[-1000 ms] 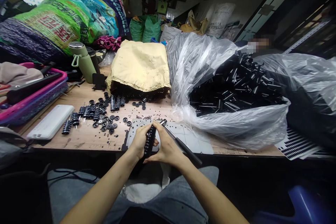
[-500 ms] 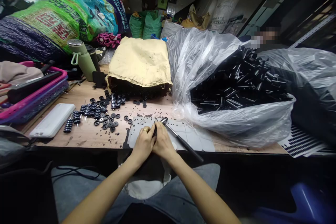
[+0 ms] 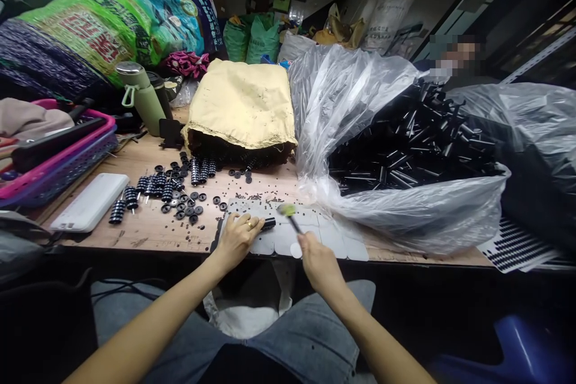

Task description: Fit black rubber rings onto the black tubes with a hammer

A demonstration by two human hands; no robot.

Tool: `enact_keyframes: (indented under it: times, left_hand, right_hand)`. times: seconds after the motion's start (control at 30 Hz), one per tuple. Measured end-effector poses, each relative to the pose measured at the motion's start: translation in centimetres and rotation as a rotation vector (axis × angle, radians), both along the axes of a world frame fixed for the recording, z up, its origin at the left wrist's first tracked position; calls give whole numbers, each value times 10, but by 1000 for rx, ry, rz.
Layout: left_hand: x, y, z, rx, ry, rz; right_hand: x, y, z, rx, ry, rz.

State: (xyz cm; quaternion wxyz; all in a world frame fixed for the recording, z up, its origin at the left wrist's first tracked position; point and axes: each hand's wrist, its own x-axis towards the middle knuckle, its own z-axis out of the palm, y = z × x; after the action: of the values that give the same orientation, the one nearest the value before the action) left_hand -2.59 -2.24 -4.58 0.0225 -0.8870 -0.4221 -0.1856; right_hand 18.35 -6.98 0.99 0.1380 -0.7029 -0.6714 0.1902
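Left hand (image 3: 236,237): closed over the black tube (image 3: 269,224), fingers curled, covering part of its length.
Right hand (image 3: 320,259): closed around the handle of the hammer (image 3: 295,225), at 4 o'clock from the tube.
Black tube: projecting from the left fingertips toward 3 o'clock; over the grey mat (image 3: 333,233), contact unclear.
Hammer: head blurred, at 2 o'clock from the tube, near but apart.
Black discs (image 3: 182,204): loose, at 10 o'clock from the left hand.

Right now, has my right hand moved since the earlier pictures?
Yes: against the grey mat, your right hand has moved rightward and now grips the hammer.
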Motion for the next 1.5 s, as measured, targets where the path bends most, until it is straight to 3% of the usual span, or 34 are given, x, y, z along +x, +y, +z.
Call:
enact_keyframes:
  times: [0.1, 0.27, 0.43, 0.53, 0.73, 0.8, 1.0, 1.13, 1.27, 1.3, 1.37, 1.43, 1.5]
  left_hand:
    - [12, -7, -4, 24, 46, 63]
    - [37, -20, -17, 9, 83, 126]
    - [42, -23, -27, -3, 84, 97]
    - [43, -15, -24, -56, 45, 95]
    - [45, 1, -14, -164, -23, 77]
    - [45, 2, -16, -163, -44, 66]
    - [40, 15, -12, -134, -74, 47]
    - [44, 13, 7, -243, -73, 142]
    - [37, 1, 26, -303, -143, 110]
    - [27, 6, 30, -324, -179, 154]
    - [-2, 34, 37, -351, -235, 426]
    - [-40, 76, 42, -292, -234, 759]
    - [-76, 117, 44, -276, -148, 913]
  right_hand:
    - [-8, -1, 8, -73, -74, 45]
    - [-40, -3, 31, 140, 98, 127]
    - [-63, -2, 10, -67, -112, 377]
    - [-58, 4, 13, -36, -74, 302]
    - [-59, 26, 55, 253, 42, 165]
    - [-66, 33, 52, 257, 14, 185]
    - [-74, 44, 17, -63, -223, 328]
    - [-52, 47, 20, 48, -180, 190]
    - [-17, 50, 13, 83, -279, 90]
    - [-8, 50, 7, 72, -318, 67]
    - [5, 47, -8, 69, -393, 26]
    - [13, 43, -23, 105, -450, 10]
    - [17, 43, -32, 159, -469, 32]
